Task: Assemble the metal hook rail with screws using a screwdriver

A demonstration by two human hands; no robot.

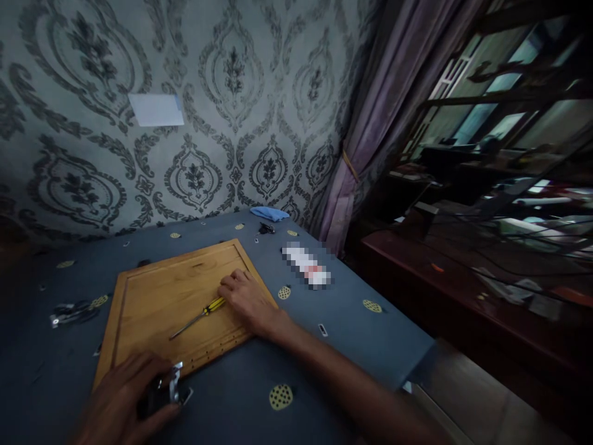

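A wooden cabinet door panel lies flat on the blue patterned cloth, with small dark holes along its near edge. My right hand rests over the panel's right side, its fingers curled round the handle end of a screwdriver. The screwdriver has a yellow and black handle, and its metal shaft points toward the near left. At the panel's near left corner, my left hand grips a shiny metal hinge between thumb and fingers. Part of the hinge is hidden in that hand.
Left of the panel are blurred metal pieces. A blue cloth and a small dark object lie near the wall. On the right is a pixelated white item. Beyond the table edge stands a dark red surface with clutter.
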